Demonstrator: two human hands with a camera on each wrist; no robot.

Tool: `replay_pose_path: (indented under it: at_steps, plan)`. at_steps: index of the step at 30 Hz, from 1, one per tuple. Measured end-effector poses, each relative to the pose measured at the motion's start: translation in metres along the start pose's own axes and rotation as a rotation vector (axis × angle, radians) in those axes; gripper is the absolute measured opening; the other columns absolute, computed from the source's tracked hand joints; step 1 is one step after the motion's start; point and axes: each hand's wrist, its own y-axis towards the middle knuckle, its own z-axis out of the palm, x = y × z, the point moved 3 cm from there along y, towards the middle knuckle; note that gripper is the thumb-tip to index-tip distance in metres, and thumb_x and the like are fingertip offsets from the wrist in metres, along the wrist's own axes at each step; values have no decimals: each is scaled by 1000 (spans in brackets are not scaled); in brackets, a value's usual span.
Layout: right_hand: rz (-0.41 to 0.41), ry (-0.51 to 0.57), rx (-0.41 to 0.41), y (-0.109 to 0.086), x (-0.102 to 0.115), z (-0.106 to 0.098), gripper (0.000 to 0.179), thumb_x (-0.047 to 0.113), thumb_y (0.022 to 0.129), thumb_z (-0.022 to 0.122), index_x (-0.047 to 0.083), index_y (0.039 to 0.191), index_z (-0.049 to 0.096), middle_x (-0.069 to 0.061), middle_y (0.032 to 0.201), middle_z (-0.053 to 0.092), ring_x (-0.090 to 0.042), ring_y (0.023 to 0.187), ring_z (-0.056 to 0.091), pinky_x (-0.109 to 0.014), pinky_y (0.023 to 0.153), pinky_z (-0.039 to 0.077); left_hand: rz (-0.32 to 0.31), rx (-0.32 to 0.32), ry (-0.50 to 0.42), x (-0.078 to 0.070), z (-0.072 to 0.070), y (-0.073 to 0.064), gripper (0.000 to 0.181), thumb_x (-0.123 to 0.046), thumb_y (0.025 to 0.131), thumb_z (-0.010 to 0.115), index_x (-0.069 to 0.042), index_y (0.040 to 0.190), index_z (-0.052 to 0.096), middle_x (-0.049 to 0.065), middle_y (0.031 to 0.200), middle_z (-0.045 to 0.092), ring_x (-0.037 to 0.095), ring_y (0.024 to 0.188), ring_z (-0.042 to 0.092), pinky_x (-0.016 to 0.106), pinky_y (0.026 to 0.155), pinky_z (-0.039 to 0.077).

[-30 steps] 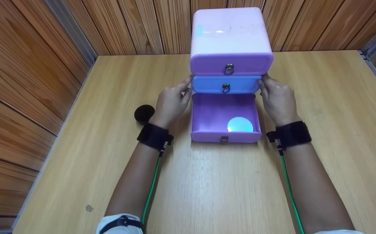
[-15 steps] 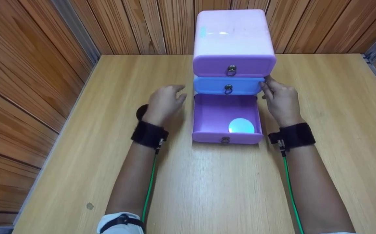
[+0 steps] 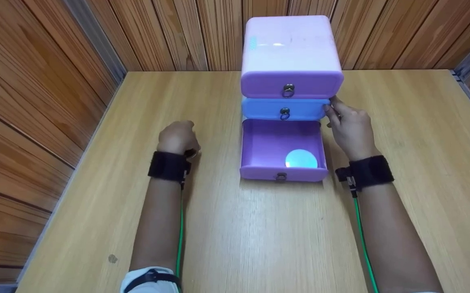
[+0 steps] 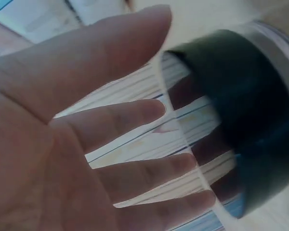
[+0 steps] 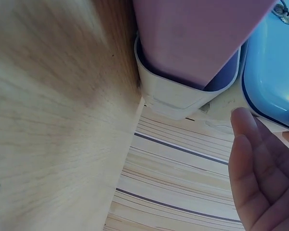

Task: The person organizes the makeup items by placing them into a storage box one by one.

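My left hand [image 3: 178,136] is bent down over a dark round thing [image 3: 191,153] on the table, left of a mini drawer cabinet [image 3: 292,44]. Close up in the left wrist view, the dark round thing [image 4: 265,115] has a thin pale rim. The fingertips meet that rim and the thumb lies near its upper edge; its kind is unclear. My right hand [image 3: 353,130] pinches the right end of the blue middle drawer [image 3: 265,109], which sits shut. Below it, the purple bottom drawer [image 3: 261,173] is pulled out, with a shiny pale disc [image 3: 301,158] inside.
The purple top drawer [image 3: 259,85] is shut, its ring pull [image 3: 288,90] hanging at the front. Wood-panelled walls [image 3: 153,36] stand behind and to the left of the table [image 3: 255,236]. A green cable [image 3: 181,232] runs along each forearm.
My left hand has let go of the cabinet's left side and moved left and nearer, over the dark round thing. My right hand stays at the blue drawer's right end.
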Motion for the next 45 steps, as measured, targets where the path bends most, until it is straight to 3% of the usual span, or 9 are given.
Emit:
replay_pose_path:
  at_steps: [4, 7, 10, 12, 23, 31, 36, 42, 45]
  plan:
    - [12, 1, 20, 0, 0, 0, 44, 37, 102, 49, 19, 141, 52, -20, 103, 70, -30, 65, 68, -49, 66, 55, 24, 30, -20, 1, 4, 3, 62, -3, 76, 66, -1, 136, 53, 15, 129, 58, 27, 95, 54, 39, 79, 49]
    - [12, 1, 21, 0, 0, -1, 44, 38, 101, 48, 19, 141, 52, -20, 103, 70, -31, 66, 68, -49, 67, 55, 53, 34, -9, -2, 3, 3, 47, 0, 72, 64, -2, 118, 64, 11, 109, 64, 25, 83, 53, 34, 66, 46]
    - [13, 4, 15, 0, 0, -2, 44, 38, 102, 48, 20, 141, 52, -20, 102, 70, -31, 65, 68, -49, 66, 55, 79, 1, -4, -7, -1, 3, 34, 1, 69, 64, -3, 103, 63, 7, 89, 60, 22, 72, 50, 31, 56, 41]
    - [14, 4, 12, 0, 0, -2, 44, 38, 102, 48, 21, 142, 52, -20, 101, 70, -31, 65, 68, -49, 66, 55, 79, -24, -20, -10, -4, 0, 33, 0, 69, 64, -4, 101, 61, 7, 84, 57, 23, 70, 50, 32, 54, 41]
    - [16, -11, 10, 1, 1, 0, 43, 37, 102, 48, 20, 142, 52, -18, 98, 71, -30, 66, 68, -47, 63, 55, 175, -196, -50, -37, -24, -29, 37, -19, 77, 71, -7, 112, 68, 10, 101, 65, 28, 87, 58, 43, 74, 48]
    - [19, -3, 21, 0, 1, 1, 43, 37, 102, 47, 22, 143, 50, -18, 93, 71, -30, 68, 68, -46, 64, 55, 322, -288, -80, -58, -33, -49, 42, -23, 77, 68, -12, 117, 68, 4, 104, 66, 21, 89, 57, 40, 74, 47]
    - [22, 2, 18, 0, 0, 1, 43, 37, 102, 48, 21, 143, 51, -18, 90, 71, -29, 67, 68, -44, 64, 56, 424, -292, -97, -70, -31, -53, 54, -28, 75, 75, -14, 126, 65, 4, 114, 65, 18, 96, 58, 37, 77, 49]
    - [25, -1, 21, -1, -1, 1, 43, 35, 102, 48, 20, 143, 51, -17, 88, 71, -29, 67, 68, -44, 63, 55, 515, -236, -121, -84, -19, -52, 61, -31, 74, 80, -16, 130, 62, 3, 120, 61, 17, 100, 58, 32, 80, 50]
    - [13, -3, 14, -1, 0, 1, 43, 34, 103, 49, 17, 141, 53, -16, 86, 71, -28, 65, 67, -44, 62, 55, 550, -206, -135, -91, -12, -51, 60, -33, 76, 80, -15, 130, 61, 3, 117, 61, 17, 94, 57, 31, 75, 52]
